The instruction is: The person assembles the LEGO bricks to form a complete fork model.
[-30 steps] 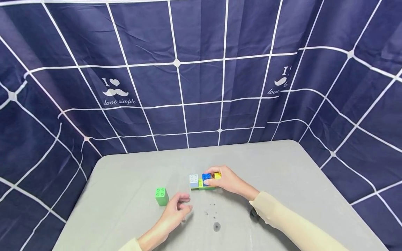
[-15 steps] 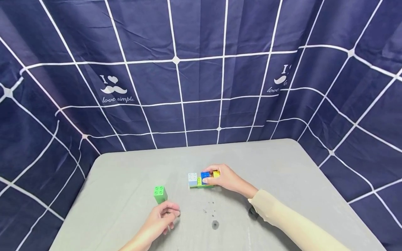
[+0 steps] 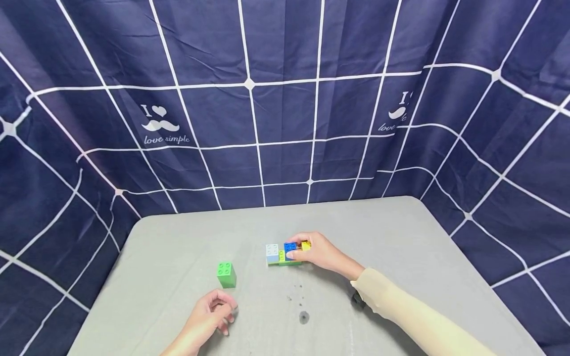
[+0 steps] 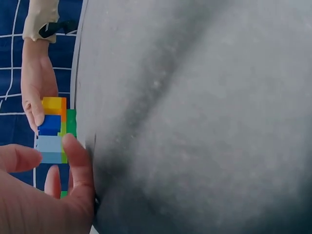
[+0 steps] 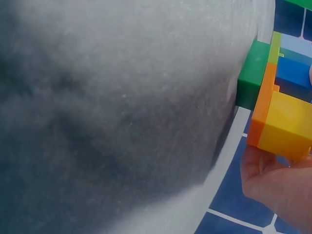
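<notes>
My right hand (image 3: 322, 253) pinches the blue brick (image 3: 290, 246) in a small brick build near the middle of the table. A pale blue brick (image 3: 272, 252) sits at the build's left end and a yellow brick (image 5: 286, 122) at its right end. Beneath these lie a lime-green plate (image 3: 281, 255) and an orange plate (image 5: 262, 108), on a dark green brick (image 5: 253, 73). My left hand (image 3: 206, 314), fingers loosely bent and holding nothing, hovers just in front of a tall green block (image 3: 226, 275), apart from it in the head view.
The grey table (image 3: 187, 237) has rounded far corners. Dark blue curtains (image 3: 285, 118) with white lines stand behind it and at both sides. A dark stain (image 3: 304, 317) marks the tabletop in front of the build. Something black (image 3: 357, 300) shows beneath the right sleeve.
My left hand has drawn away from the build, moving left and nearer to me, to in front of the green block. The right hand keeps its hold on the blue brick.
</notes>
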